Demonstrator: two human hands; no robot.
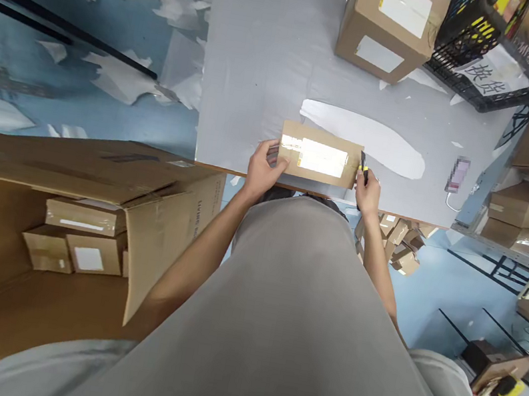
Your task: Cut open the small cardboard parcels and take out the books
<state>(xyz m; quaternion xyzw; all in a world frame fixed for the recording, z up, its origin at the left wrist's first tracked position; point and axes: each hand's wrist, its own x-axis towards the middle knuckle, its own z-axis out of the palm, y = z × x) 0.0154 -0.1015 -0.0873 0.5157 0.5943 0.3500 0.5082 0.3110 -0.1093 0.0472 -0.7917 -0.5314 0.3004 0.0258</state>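
Note:
A flat brown cardboard box (319, 155) with a white label lies at the front edge of the grey table (258, 55). My left hand (265, 168) grips the left end of the box, its thumb on top and its fingers at the side. In my right hand (368, 191) is a black and yellow utility knife (363, 168), upright at the right end of the box. A long white sheet of paper (366, 137) lies just behind the box.
A larger labelled carton (390, 26) and a black crate (500, 62) stand at the back right. A phone (458, 175) with a cable lies at the right. On the left is a big open carton (171, 236) holding several boxes. Paper scraps (117, 75) litter the floor.

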